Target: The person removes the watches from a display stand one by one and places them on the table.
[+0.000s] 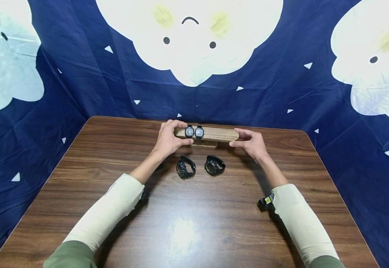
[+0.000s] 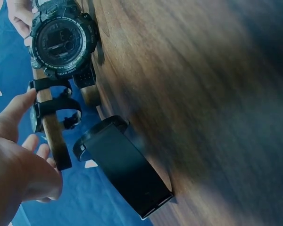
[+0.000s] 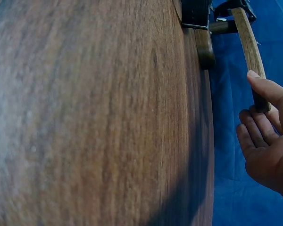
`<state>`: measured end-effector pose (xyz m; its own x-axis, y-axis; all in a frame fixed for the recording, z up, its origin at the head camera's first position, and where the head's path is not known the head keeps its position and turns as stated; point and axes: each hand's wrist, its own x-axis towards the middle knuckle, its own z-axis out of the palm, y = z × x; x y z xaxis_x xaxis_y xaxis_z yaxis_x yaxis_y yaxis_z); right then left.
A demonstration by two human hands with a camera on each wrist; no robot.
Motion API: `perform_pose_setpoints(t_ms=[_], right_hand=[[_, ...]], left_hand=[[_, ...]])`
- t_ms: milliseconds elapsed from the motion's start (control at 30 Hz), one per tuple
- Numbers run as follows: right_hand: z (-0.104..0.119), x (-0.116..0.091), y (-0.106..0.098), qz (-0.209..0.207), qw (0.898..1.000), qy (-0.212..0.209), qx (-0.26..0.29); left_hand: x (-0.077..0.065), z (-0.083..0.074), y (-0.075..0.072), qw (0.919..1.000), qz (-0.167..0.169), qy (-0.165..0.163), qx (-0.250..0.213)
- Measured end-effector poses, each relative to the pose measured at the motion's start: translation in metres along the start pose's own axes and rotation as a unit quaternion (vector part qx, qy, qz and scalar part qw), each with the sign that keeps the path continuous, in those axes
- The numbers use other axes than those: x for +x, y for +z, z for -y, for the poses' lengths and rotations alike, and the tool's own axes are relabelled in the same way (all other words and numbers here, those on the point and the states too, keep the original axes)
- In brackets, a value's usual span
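A wooden watch stand point(image 1: 219, 134) with a rounded bar stands near the table's back edge. Two black-strapped watches, one point(image 1: 189, 131) beside the other point(image 1: 199, 132), sit round the bar's left half. My left hand point(image 1: 170, 137) spans the bar's left end, thumb on the near side by the watches, fingers on the far side. At the opposite end, my right hand point(image 1: 250, 143) pinches the bar between thumb and fingers, as the right wrist view also shows. Two chunky black watches, one on the left point(image 1: 183, 168) and one on the right point(image 1: 214, 166), lie in front of the stand.
A dark item point(image 1: 161, 166) is partly hidden behind my left forearm. In the left wrist view, a wide black strap point(image 2: 127, 165) stands in the foreground. The brown wooden table point(image 1: 234, 223) meets a blue cloth backdrop point(image 1: 268, 100) at the back.
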<state>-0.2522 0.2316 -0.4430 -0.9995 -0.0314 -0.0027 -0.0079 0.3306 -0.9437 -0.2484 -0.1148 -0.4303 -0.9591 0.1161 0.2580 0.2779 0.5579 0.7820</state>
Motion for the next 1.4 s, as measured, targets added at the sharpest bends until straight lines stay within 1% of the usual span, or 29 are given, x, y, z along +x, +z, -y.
perform_pose_setpoints(t_ms=[233, 500, 767, 1133, 1400], right_hand=[[-0.002, 0.001, 0.0, -0.006, 1.0, 0.0, -0.005], [-0.002, 0.001, -0.001, -0.012, 1.0, -0.001, -0.002], [-0.001, 0.002, -0.001, -0.006, 1.0, -0.001, -0.002], [-0.003, 0.001, -0.001, -0.005, 1.0, 0.002, -0.006], [-0.004, 0.002, 0.001, -0.008, 1.0, 0.002, -0.002]], left_hand=[[0.001, -0.001, 0.004, 0.9998, -0.012, 0.018, 0.001], [0.001, -0.003, 0.008, 0.9997, -0.019, 0.014, 0.007], [0.001, -0.004, 0.009, 0.9992, -0.031, 0.023, 0.012], [0.002, -0.003, 0.011, 0.9991, -0.027, 0.015, 0.027], [0.003, -0.003, 0.011, 0.9991, -0.031, 0.012, 0.025]])
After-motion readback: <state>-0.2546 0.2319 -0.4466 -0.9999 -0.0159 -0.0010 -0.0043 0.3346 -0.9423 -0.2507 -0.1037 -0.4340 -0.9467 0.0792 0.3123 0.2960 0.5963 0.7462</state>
